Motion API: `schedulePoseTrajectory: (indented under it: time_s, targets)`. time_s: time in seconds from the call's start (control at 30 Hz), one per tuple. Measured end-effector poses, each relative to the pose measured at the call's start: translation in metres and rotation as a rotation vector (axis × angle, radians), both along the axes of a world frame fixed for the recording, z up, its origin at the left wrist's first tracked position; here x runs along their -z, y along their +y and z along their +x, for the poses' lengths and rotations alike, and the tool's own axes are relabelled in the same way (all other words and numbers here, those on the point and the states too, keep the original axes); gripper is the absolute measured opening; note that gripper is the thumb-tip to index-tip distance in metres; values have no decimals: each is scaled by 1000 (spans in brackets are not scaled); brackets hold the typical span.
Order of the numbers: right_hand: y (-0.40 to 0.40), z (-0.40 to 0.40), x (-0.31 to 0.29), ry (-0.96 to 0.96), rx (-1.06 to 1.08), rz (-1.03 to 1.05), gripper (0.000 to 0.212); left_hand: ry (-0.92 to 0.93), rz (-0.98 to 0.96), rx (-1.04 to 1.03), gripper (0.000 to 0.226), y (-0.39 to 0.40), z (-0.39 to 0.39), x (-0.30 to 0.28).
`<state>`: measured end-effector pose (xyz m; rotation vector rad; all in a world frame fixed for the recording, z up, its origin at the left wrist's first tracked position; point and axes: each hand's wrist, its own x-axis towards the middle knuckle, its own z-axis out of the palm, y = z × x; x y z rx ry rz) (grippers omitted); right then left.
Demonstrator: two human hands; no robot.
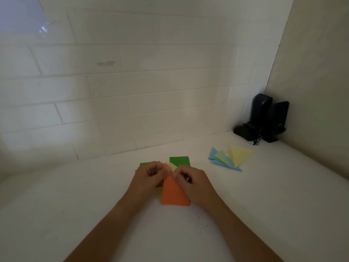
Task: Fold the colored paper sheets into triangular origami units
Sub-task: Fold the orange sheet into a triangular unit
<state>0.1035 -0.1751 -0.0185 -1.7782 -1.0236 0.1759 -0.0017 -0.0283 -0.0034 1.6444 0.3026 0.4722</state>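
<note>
From the head camera, an orange paper sheet (174,193) lay on the white counter (94,195), narrowing to a point at its 12 o'clock end, where both hands met. The left hand (151,176) had its fingers curled and pinched the sheet's tip from the 9 o'clock side. The right hand (190,179) did the same from 3 o'clock, thumb pressed on the paper.

Under and just beyond the hands lay green sheets (179,161), one at 12 o'clock of the orange sheet, another peeking out at 10 o'clock beneath the left hand. A pale yellow-green corner (172,166) showed between the knuckles.

Well apart, toward 2 o'clock, folded triangular units (229,157) in blue, light green and yellow overlapped in a fan. Farther out in the corner, against the tiled wall (132,82), stood two black speakers (264,118), touching each other.
</note>
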Motion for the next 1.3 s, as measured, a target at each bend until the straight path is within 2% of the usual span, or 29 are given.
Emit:
schedulePoseTrajectory:
  time_s: [0.07,0.3,0.43,0.57,0.7,0.83,1.13,1.3]
  targets:
    - [0,2,0,16,20,21,18,11,19,10,15,0,0,1]
    - [1,1,2,32,37,10,21,-23,-25,-123,16,8,2,3]
    - [2,1,1,16,62,14,21,-13,-19,-107,16,6,1,1]
    - [1,4,1,40,148,63,20,58,220,-102,18,4,1,3]
    - [0,4,1,56,109,55,20,63,429,-144,21,-2,2,4]
    - [1,3,2,43,80,36,19,42,445,-191,26,5,1,7]
    - [2,4,3,-22,110,2,27,74,397,-170,16,6,1,7]
    - [2,4,4,51,145,48,22,63,345,-178,13,6,1,7]
